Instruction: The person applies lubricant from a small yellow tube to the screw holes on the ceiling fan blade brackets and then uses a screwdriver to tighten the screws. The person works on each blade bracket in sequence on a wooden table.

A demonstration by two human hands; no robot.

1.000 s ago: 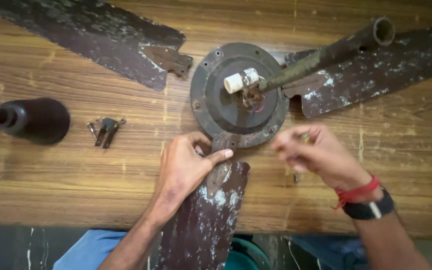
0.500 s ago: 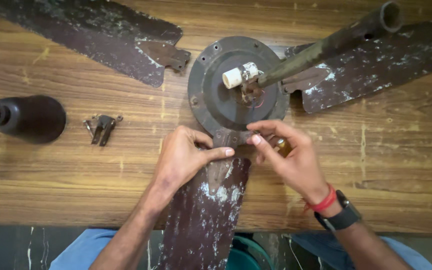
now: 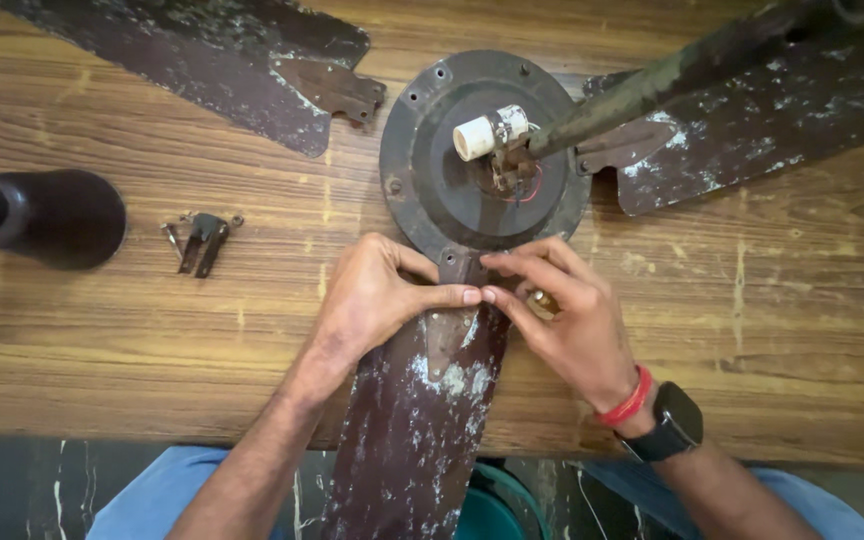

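A round dark fan motor housing (image 3: 432, 170) lies on the wooden table (image 3: 132, 340), with a white part and a down rod (image 3: 672, 75) on top. A dark, paint-flecked fan blade (image 3: 412, 430) points toward me, its metal bracket (image 3: 457, 270) meeting the housing's near rim. My left hand (image 3: 377, 295) rests on the blade's left side, thumb and fingertips at the bracket. My right hand (image 3: 562, 315) presses from the right, fingertips touching the left hand's at the bracket. A small brass-coloured piece shows under the right fingers.
Two more fan blades lie on the table, one at the upper left (image 3: 202, 60) and one at the upper right (image 3: 772, 120). A dark bell-shaped cover (image 3: 52, 215) sits at the left, with small loose metal bits (image 3: 202, 240) beside it.
My right hand moved left from beside the housing to the blade's bracket, meeting my left hand's fingertips. The left hand stayed on the blade.
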